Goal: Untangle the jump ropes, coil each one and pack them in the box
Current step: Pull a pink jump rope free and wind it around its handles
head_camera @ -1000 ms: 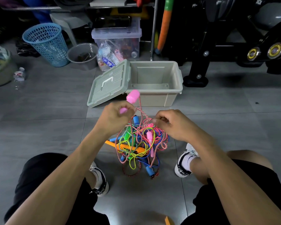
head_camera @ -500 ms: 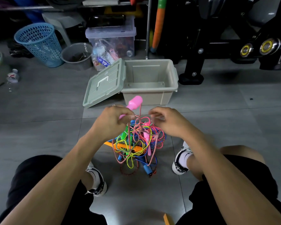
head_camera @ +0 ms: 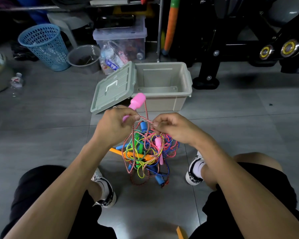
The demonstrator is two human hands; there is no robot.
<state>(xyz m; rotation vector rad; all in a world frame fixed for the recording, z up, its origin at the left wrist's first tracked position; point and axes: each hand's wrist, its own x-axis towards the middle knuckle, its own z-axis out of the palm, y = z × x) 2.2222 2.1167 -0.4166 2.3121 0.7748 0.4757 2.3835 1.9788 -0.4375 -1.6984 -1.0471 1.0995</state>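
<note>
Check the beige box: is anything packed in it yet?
Empty: the box shows a bare floor inside; its lid leans against its side.

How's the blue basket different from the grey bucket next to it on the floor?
The blue basket is taller, while the grey bucket beside it is shorter and squatter. The blue basket has walls full of small holes; the grey bucket has solid walls. The blue basket is bright blue, the grey bucket dull grey. Both stand upright on the floor, open at the top and wider at the rim.
</note>
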